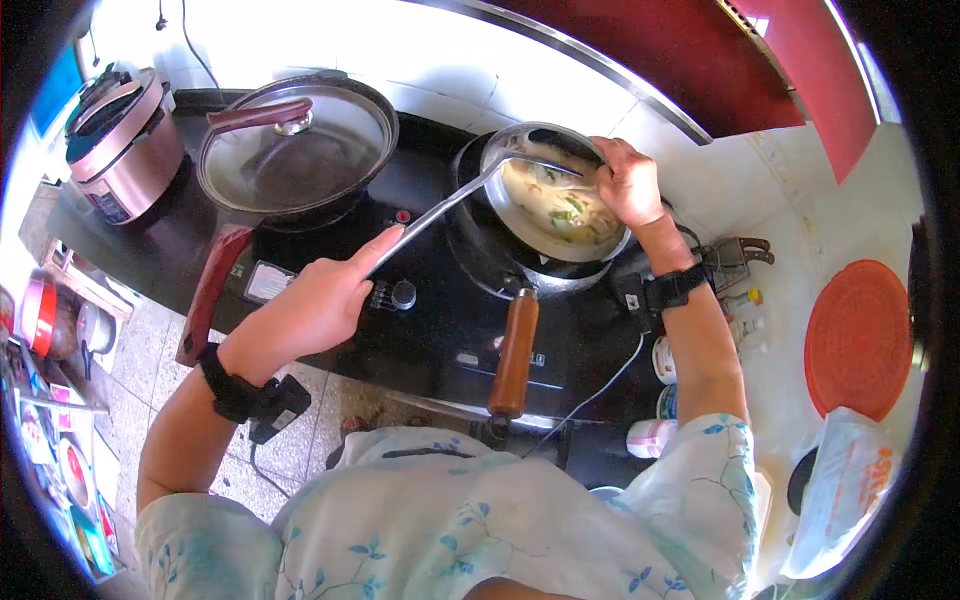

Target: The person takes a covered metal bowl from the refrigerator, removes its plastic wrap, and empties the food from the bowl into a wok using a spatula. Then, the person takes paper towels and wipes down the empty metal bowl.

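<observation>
My left hand is closed around the handle of a long metal spatula, index finger laid along it. The spatula's head, seen nearly edge-on, reaches into a metal bowl. In the bowl is a creamy, pale mixture with green pieces. My right hand grips the bowl's far right rim, its fingers partly hidden. The bowl is tilted over a dark pan with a wooden handle pointing toward me. What lies inside the pan is hidden by the bowl.
A glass-lidded frying pan stands on the left of the black cooktop. Beyond it is a rice cooker. An orange-red round mat and a plastic bag are on the right. A red cabinet hangs overhead. A cable crosses the front.
</observation>
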### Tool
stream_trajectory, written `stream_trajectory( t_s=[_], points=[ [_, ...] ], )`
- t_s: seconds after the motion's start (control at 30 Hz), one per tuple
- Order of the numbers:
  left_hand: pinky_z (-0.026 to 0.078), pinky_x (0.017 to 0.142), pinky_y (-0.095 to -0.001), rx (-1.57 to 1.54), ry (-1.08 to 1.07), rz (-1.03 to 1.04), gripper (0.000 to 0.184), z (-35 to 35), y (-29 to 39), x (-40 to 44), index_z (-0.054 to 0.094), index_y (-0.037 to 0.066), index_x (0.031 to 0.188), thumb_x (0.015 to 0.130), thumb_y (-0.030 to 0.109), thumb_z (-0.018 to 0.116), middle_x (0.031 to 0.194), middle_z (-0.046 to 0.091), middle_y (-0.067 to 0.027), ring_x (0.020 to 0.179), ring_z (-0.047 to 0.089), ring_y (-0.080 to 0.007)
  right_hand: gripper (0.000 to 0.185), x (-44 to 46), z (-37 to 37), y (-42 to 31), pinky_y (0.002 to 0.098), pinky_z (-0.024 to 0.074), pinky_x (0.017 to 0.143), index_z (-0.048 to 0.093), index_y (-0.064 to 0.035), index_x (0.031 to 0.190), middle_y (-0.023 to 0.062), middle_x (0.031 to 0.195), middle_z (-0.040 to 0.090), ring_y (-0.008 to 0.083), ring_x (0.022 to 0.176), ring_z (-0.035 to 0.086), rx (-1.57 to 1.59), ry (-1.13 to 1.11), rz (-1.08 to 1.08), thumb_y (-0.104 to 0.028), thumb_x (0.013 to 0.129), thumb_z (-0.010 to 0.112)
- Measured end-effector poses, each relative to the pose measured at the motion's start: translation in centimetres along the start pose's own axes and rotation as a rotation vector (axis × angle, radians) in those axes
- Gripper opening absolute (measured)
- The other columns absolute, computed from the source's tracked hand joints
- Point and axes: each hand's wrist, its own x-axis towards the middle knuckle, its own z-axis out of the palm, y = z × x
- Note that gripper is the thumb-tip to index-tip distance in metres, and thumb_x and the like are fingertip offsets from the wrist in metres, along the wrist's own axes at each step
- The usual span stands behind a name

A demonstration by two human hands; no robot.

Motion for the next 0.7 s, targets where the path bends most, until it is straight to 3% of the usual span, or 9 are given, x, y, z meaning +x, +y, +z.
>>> stream_trajectory(
  t_s=[0.7],
  points=[
    [0.043, 0.06, -0.0449, -0.074, 0.028, -0.084, 0.064, 2.3, -0.9, -2.0, 0.02, 0.016, 0.135, 0.078, -0.002, 0.044, 0.077, 0.053, -0.0289, 0.067, 0.055, -0.0425, 0.036, 0.8, -0.1, 1.2, 0.038, 0.0492, 0.065, 0.058, -0.0062, 0.095, 0.0134, 0.08, 0.059, 0.0309, 0.07, 0.059, -0.064, -0.046, -0.025, -0.001, 0.061, 0.049]
  ],
)
